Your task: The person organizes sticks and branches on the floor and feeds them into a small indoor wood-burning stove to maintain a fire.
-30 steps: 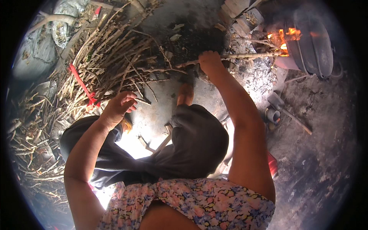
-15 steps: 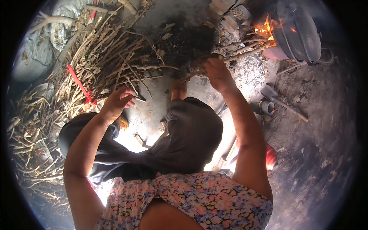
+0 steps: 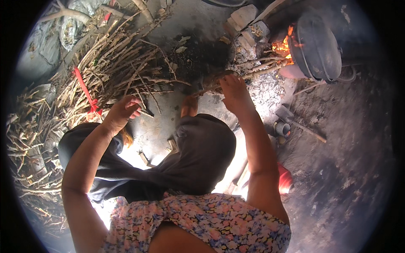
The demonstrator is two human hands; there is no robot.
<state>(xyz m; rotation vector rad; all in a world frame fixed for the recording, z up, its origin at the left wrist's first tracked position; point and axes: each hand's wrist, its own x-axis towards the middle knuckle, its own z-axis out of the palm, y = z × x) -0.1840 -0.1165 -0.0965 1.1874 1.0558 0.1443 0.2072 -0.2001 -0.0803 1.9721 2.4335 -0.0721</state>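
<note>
My right hand (image 3: 236, 93) is closed on a stick (image 3: 207, 90) in front of the fire, its fingers bent down over the wood. Beyond that hand, several sticks (image 3: 263, 71) run into the flames (image 3: 288, 45) under a dark, lidded pot (image 3: 317, 47). My left hand (image 3: 121, 111) hovers above my left knee with its fingers loosely curled and apart, and nothing shows in it. Close to its fingertips is the dark end of a thin stick (image 3: 145, 113). A large heap of thin sticks (image 3: 112, 63) lies just beyond, with a red tie (image 3: 85, 89) across it.
Ash (image 3: 268, 86) and broken bricks (image 3: 242, 19) surround the fire. To the right of my right arm lie a hammer-shaped tool (image 3: 299, 122), a small metal cup (image 3: 281, 128) and a red object (image 3: 284, 179). Loose twigs (image 3: 33, 156) cover the far left, below a pale sack (image 3: 38, 55).
The whole view has shifted, so the surroundings sit slightly further left and lower. My right hand stays at the stick, and my left hand keeps nearly the same pose.
</note>
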